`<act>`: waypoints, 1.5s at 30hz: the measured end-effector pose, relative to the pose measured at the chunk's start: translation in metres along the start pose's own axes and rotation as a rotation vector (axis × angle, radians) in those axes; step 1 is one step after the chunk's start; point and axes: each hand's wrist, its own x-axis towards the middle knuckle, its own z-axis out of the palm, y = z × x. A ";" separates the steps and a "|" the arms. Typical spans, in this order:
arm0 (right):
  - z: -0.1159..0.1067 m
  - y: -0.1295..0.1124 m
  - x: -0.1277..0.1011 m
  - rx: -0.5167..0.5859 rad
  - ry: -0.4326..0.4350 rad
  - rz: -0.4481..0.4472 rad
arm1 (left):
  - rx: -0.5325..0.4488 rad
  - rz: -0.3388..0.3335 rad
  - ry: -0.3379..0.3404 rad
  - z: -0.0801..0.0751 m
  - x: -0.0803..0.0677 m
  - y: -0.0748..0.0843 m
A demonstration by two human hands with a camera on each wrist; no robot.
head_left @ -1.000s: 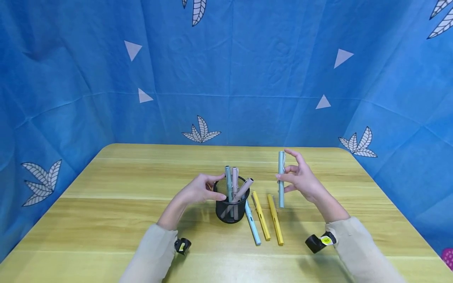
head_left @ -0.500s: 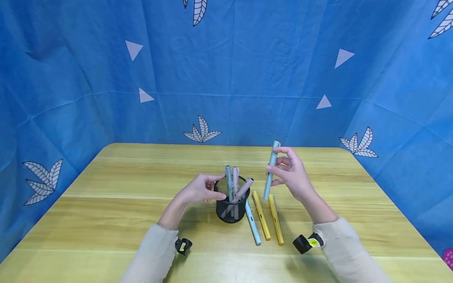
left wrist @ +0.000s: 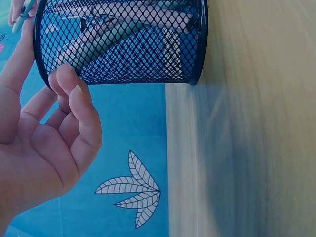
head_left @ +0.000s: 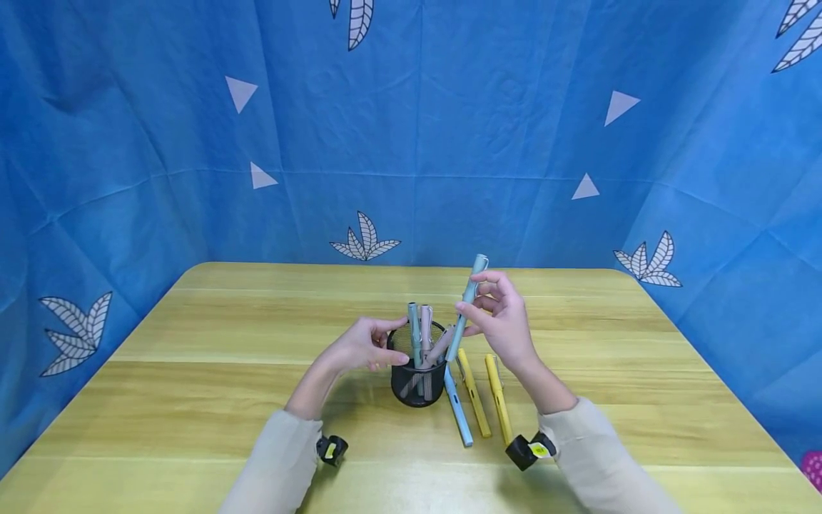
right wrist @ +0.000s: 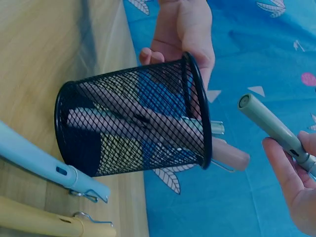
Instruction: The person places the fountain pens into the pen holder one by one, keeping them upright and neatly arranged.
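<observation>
A black mesh cup [head_left: 417, 382] stands mid-table with a teal pen [head_left: 414, 333] and two pink pens [head_left: 427, 323] in it. My left hand [head_left: 367, 345] holds the cup at its rim, thumb on the near side and fingers behind. In the left wrist view its fingertips [left wrist: 69, 84] touch the mesh cup [left wrist: 128, 49]. My right hand [head_left: 499, 314] pinches a pale blue-green pen [head_left: 467, 303], tilted, with its lower end over the cup's right rim. In the right wrist view that pen [right wrist: 269, 121] hangs just outside the cup's [right wrist: 133, 128] mouth.
Right of the cup, a light blue pen [head_left: 458, 408] and two yellow pens [head_left: 474, 394] [head_left: 498, 398] lie side by side on the wooden table [head_left: 193, 400]. Blue patterned cloth [head_left: 411, 143] walls in the table at the back and sides.
My right hand has carried the pale pen left and slightly up, tipping it from upright so its lower end reaches the cup. The left hand and cup have stayed put.
</observation>
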 end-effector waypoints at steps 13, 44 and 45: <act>0.012 0.007 -0.005 -0.091 0.011 -0.069 | -0.003 0.009 -0.005 0.000 0.000 -0.001; 0.027 -0.010 -0.023 -0.426 -0.077 -0.312 | 0.011 -0.001 0.006 0.001 0.000 -0.001; 0.026 -0.009 -0.023 -0.430 -0.078 -0.321 | 0.009 0.000 0.006 0.001 0.000 -0.002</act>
